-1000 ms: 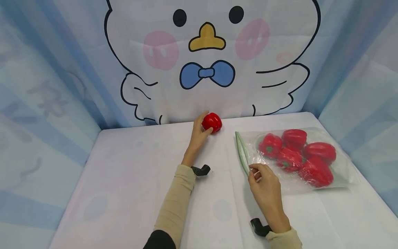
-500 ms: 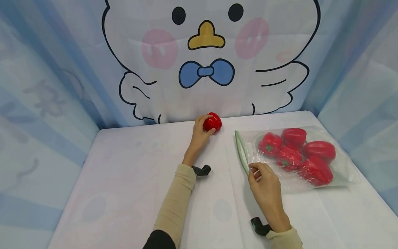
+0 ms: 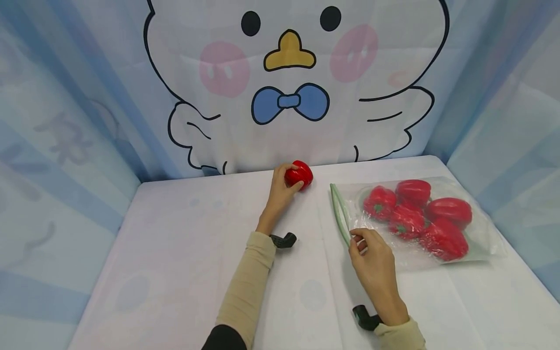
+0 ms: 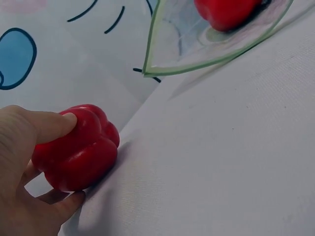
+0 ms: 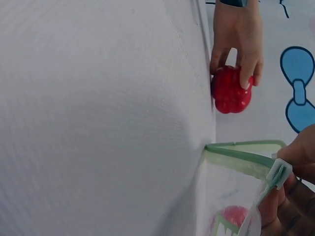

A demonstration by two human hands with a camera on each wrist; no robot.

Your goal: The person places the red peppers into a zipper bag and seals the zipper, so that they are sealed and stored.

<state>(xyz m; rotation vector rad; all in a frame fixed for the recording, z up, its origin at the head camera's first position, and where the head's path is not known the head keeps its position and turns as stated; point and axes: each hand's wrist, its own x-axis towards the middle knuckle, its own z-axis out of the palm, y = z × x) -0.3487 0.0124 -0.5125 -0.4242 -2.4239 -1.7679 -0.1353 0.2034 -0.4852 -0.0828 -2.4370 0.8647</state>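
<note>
At the back edge of the table my left hand [image 3: 280,192] grips a loose red bell pepper [image 3: 301,175], thumb on one side and fingers round the other. In the left wrist view the bell pepper [image 4: 81,152] sits right at the white cloth. My right hand [image 3: 374,262] pinches the green-edged mouth of a clear zip bag [image 3: 481,243]. Its white slider [image 5: 279,173] shows beside the thumb in the right wrist view. The bag's mouth stands parted and faces left. Inside lie several red bell peppers [image 3: 446,240].
A white cloth covers the table [image 3: 188,272]. Behind it hangs a curtain [image 3: 288,141] with a cartoon bird, close to the loose bell pepper. Blue patterned curtains [image 3: 57,194] flank both sides. Each wrist wears a black camera mount [image 3: 284,240].
My left fingers have closed in from behind the loose bell pepper onto its near left side, and it has barely shifted. The right hand and the bag have stayed put.
</note>
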